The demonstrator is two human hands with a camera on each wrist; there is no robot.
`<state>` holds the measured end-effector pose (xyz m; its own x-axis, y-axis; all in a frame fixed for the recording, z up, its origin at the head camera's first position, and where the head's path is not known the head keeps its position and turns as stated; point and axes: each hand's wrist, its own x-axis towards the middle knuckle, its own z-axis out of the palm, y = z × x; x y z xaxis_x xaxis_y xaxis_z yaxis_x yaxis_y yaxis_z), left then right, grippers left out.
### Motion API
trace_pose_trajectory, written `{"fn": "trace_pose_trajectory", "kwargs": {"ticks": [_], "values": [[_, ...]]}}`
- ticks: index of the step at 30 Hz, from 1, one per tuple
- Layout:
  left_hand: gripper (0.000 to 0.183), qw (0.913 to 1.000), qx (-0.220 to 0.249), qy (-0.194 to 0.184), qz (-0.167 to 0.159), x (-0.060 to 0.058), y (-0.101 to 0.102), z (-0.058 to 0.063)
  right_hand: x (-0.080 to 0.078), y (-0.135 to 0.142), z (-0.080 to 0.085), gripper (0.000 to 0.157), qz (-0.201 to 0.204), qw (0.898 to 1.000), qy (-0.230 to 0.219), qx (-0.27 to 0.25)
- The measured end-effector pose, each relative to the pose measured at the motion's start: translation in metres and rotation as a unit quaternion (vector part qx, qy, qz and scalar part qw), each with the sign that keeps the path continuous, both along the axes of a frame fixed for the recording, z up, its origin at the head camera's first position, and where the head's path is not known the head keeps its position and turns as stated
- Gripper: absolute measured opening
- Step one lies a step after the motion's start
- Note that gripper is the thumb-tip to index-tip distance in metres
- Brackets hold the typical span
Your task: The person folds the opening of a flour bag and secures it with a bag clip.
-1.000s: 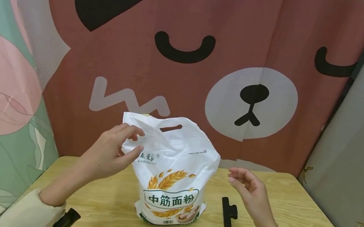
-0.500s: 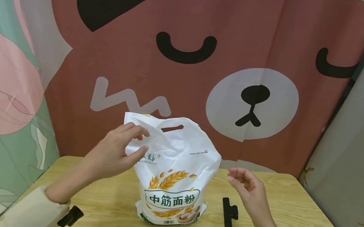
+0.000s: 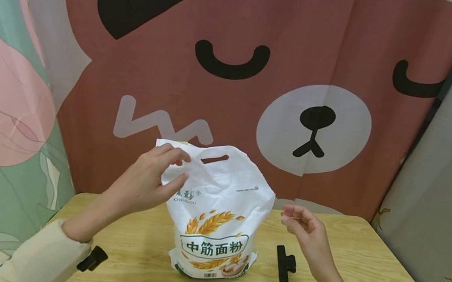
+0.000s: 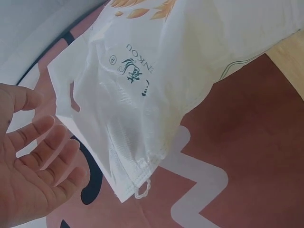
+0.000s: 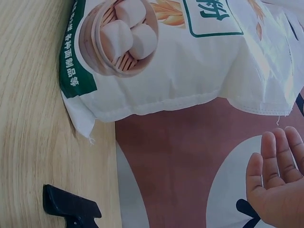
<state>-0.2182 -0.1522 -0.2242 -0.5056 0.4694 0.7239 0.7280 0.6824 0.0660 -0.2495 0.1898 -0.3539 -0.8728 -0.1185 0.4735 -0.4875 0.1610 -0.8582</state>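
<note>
A white flour bag [image 3: 221, 195] stands upright on the table, with printed wheat ears and a cut-out handle slot at its top. My left hand [image 3: 153, 176] is at the bag's upper left corner, thumb and fingers spread apart. The left wrist view shows that hand [image 4: 42, 161] beside the bag's top edge, holding nothing. To the right of the bag, my right hand [image 3: 305, 231] hovers with loosely bent fingers and nothing in them. A black bag clip [image 3: 285, 264] lies on the table between the bag and my right forearm.
The wooden table [image 3: 124, 264] has rounded back corners. Behind it hangs a curtain [image 3: 151, 78] with a large brown bear print, and a grey curtain [image 3: 447, 188] is on the right. A loose thread [image 4: 142, 190] dangles from the bag's top corner.
My left hand has risen slightly and shifted right along the bag's top. The right hand has drifted a little to the left. The bag and clip stay where they were.
</note>
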Motion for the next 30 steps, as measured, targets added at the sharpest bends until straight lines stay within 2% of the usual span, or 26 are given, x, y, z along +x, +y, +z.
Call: {"fn": "trace_pose_trajectory", "kwargs": {"ticks": [9, 18, 26, 30], "values": [[0.021, 0.9999, 0.002, -0.002, -0.011, -0.003, 0.004, 0.004, -0.003, -0.006, 0.002, 0.033, -0.003, 0.999, -0.016, -0.036], [0.024, 0.9997, 0.013, 0.003, -0.018, -0.007, 0.007, 0.01, -0.007, -0.012, 0.006, 0.036, 0.001, 0.999, -0.005, -0.048], [0.023, 0.999, 0.031, 0.011, -0.032, -0.011, 0.012, 0.014, -0.01, -0.018, 0.007, 0.036, 0.005, 0.997, -0.013, -0.078], [0.023, 0.9989, 0.038, 0.008, -0.027, -0.012, 0.015, 0.016, -0.012, -0.021, 0.006, 0.037, 0.005, 0.995, -0.021, -0.094]]}}
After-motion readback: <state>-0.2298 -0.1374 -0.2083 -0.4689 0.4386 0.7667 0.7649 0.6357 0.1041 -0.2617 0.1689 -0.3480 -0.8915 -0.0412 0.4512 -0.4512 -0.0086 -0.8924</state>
